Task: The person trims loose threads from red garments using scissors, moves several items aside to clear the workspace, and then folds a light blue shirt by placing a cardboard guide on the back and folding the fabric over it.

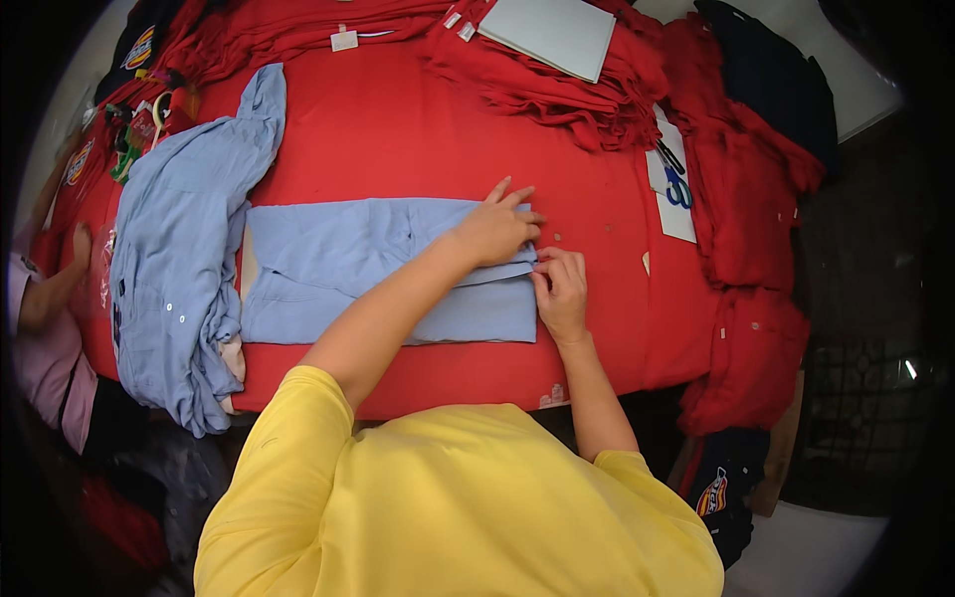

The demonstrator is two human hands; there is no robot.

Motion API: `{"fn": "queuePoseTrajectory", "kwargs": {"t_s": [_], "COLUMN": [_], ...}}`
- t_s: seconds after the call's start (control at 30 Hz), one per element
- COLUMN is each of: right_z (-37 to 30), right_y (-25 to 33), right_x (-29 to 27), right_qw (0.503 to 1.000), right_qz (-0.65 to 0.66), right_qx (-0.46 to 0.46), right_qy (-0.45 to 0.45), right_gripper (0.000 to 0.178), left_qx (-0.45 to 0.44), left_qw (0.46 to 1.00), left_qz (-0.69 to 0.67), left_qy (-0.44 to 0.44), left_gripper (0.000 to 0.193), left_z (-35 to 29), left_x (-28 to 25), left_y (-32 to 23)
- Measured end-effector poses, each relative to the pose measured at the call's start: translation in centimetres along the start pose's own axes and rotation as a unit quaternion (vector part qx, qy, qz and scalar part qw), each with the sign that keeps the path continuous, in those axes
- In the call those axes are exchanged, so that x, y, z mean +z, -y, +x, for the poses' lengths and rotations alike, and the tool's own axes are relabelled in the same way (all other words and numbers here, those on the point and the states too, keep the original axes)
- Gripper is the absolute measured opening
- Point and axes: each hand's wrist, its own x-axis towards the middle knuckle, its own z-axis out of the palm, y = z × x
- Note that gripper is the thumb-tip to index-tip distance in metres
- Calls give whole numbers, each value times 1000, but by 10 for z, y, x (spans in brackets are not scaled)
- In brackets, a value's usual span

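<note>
A light blue folded garment [338,289] lies flat across the middle of the red-covered table. My left hand [500,227] rests on its right end, fingers spread and partly past the edge. Close beside it, my right hand [564,291] pinches the cloth at that same end, thumb against fingers. To the left is a rumpled light blue shirt [184,249] with small white buttons and one part stretching toward the far side. A narrow beige strip [249,261] shows between the two; whether they are one piece I cannot tell.
Stacked red garments [557,95] lie at the far side with a white board [549,32] on top. More red clothes [741,189] line the right. Blue-handled scissors [676,184] rest on white paper [678,221]. At the left edge another person's arm [60,284] reaches the table.
</note>
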Motion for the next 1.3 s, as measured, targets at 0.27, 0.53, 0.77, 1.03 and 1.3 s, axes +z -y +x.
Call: {"fn": "queuePoseTrajectory", "kwargs": {"t_s": [0.27,0.53,0.77,1.03,1.3], "right_z": [-8,17,27,7,10], "right_y": [14,0,-16,-15,-12], "right_x": [-40,-22,-1,3,-1], "right_qw": [994,908,819,903,925], "right_qz": [66,316,367,291,246], "right_qx": [2,250,407,258,229], "right_qy": [86,119,168,183,179], "right_gripper": [16,28,31,14,25], "left_qx": [-114,-113,-272,-372,-484], "left_qw": [962,983,952,897,848], "left_qz": [-211,-146,39,-55,-41], "left_qy": [132,-10,-135,-232,-213], "left_gripper": [16,15,23,23,11], "left_z": [6,4,-82,-105,-116], "left_x": [-66,-40,-11,-23,-39], "left_y": [5,-16,-84,-71,-13]}}
